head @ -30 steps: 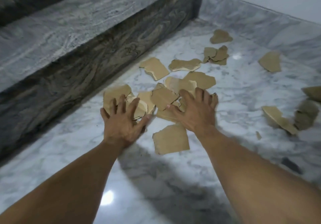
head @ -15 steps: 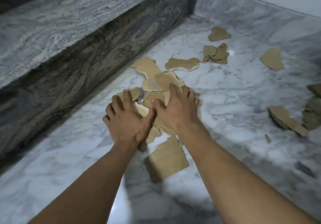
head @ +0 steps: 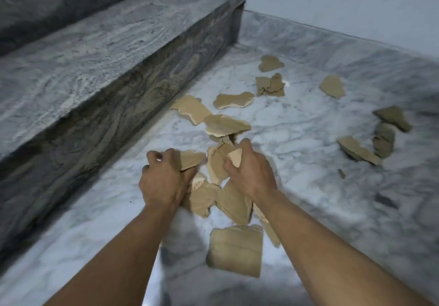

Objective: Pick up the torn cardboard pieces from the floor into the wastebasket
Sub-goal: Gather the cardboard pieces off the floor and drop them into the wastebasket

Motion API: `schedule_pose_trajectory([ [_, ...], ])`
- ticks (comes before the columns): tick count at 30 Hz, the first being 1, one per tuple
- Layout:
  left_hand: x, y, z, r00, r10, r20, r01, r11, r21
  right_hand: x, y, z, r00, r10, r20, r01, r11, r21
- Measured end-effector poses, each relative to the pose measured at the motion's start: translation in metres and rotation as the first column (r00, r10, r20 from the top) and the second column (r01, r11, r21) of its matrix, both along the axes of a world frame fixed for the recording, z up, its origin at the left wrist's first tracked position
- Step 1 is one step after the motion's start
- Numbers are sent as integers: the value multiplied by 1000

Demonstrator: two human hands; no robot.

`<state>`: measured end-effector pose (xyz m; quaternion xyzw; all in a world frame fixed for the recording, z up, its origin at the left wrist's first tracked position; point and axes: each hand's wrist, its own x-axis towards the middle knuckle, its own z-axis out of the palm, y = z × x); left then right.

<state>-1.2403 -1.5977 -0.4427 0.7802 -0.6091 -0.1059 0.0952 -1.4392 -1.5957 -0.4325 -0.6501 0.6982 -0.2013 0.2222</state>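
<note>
Torn brown cardboard pieces lie scattered over the white marble floor (head: 297, 144). My left hand (head: 164, 180) is curled around a bunch of pieces (head: 190, 159), and my right hand (head: 251, 170) grips more pieces (head: 218, 163) beside it. The two bunches hang together between my hands, just above the floor. One large squarish piece (head: 236, 250) lies below my wrists. Other pieces lie beyond my hands (head: 226, 125), farther back (head: 270, 85) and at the right (head: 361, 150). No wastebasket is in view.
A dark grey stone step (head: 95, 73) runs along the left, its riser close to my left hand. A marble skirting and pale wall (head: 356, 4) close off the far side. A small cardboard scrap (head: 341, 173) lies on the floor at the right.
My hands went from flat and spread on the pieces to pushed together, then curled shut around them. The gathered pieces have lifted and bunched between my hands.
</note>
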Motion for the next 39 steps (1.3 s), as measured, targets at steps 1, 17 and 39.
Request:
schedule_pose_trajectory([
  [1,-1,3,2,999,-26,-18,26,1000,3,-9,5,6,997,-60,43,59,998,33],
  [17,-247,31,196,736,-484,-473,404,875,-267,-270,138,290,884,-466,-36,442,860,-256],
  [39,-520,161,312,393,-685,-614,732,637,-243,-469,309,344,567,-824,1,803,553,-222],
])
